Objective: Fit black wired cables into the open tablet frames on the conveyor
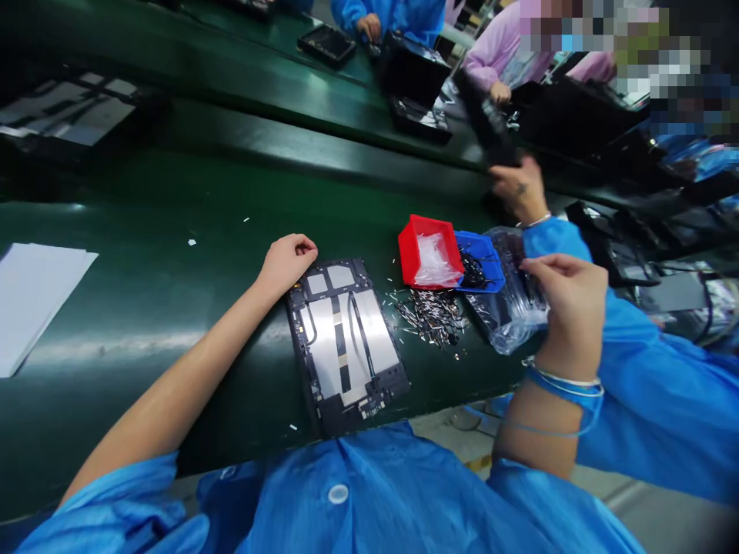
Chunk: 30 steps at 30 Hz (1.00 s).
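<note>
My left hand (287, 264) rests curled on the green belt, right beside the upper corner of an opened tablet (345, 346), whose black frame holds silver foil panels and thin cables. My right hand (569, 308) pinches a clear plastic bag (505, 323) of dark parts. Next to the tablet lies a scattered heap of small metal parts (430, 317). Above it stand a red plastic bin (428, 250) with clear film inside and a blue tray (483, 261) with black pieces. A co-worker's hand (519, 188) is above the blue tray, apart from mine.
Loose white sheets of paper (35, 300) lie at the left of the green belt (144, 277). Further belts carry dark tablet frames (412, 115). Several people in blue and pink smocks work at the far side and upper right.
</note>
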{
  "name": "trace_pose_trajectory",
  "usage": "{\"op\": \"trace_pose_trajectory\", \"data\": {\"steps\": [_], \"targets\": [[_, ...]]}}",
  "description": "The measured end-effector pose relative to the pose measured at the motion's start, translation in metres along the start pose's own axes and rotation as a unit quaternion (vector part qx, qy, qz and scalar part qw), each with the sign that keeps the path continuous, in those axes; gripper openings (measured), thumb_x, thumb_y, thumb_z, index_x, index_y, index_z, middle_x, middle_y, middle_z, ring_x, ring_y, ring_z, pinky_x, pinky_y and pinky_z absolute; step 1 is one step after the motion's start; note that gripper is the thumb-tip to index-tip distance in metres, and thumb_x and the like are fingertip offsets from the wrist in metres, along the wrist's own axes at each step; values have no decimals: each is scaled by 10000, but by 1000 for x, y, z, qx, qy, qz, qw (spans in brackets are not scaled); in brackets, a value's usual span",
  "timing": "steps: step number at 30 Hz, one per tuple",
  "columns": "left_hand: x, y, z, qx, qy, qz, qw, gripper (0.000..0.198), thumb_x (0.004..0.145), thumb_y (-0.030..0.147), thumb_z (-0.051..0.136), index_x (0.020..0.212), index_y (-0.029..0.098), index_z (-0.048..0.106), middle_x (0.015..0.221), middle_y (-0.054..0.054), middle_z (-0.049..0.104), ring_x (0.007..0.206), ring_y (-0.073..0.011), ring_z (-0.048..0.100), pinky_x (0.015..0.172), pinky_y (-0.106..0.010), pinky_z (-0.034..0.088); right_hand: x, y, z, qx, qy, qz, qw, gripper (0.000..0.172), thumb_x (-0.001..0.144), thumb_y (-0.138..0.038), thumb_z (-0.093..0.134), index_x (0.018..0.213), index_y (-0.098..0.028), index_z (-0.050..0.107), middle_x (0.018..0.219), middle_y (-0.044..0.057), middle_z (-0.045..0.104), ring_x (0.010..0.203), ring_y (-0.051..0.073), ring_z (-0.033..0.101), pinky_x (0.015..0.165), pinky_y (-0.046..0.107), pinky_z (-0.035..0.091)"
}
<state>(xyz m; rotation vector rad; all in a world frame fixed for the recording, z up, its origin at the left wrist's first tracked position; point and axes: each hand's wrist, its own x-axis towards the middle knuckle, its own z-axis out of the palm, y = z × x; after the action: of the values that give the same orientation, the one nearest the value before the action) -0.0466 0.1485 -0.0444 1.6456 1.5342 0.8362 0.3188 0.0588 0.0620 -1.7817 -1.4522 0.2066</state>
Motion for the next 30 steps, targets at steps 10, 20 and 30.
{"op": "trace_pose_trajectory", "data": {"steps": [10, 20, 30], "targets": [[-56, 54, 14, -112, -68, 199, 971, 163, 842, 183, 559, 980, 154, 640, 986, -53, 666, 926, -179, 613, 835, -315, 469, -74, -54, 91, 235, -44, 114, 964, 166, 616, -363, 695, 651, -209, 642, 477, -33, 563, 389, 86, 409, 404, 237, 293], [-59, 61, 9, -183, -198, 109, 957, 344, 956, 360, 431, 798, 140, 643, 780, -59, 669, 747, -165, 615, 713, -288, 467, -77, -72, 99, 62, -109, -222, 967, 93, 796, -156, 647, 718, -197, 678, 606, -12, 596, 545, 105, 486, 521, 252, 395], [-61, 62, 15, -327, -357, -27, 875, 162, 860, 179, 550, 725, 124, 620, 512, 9, 563, 402, -51, 425, 409, -163, 293, -75, -66, 104, -91, 79, -421, 899, 264, 814, -17, 618, 973, -219, 676, 816, 50, 716, 711, 168, 613, 600, 296, 488]]}}
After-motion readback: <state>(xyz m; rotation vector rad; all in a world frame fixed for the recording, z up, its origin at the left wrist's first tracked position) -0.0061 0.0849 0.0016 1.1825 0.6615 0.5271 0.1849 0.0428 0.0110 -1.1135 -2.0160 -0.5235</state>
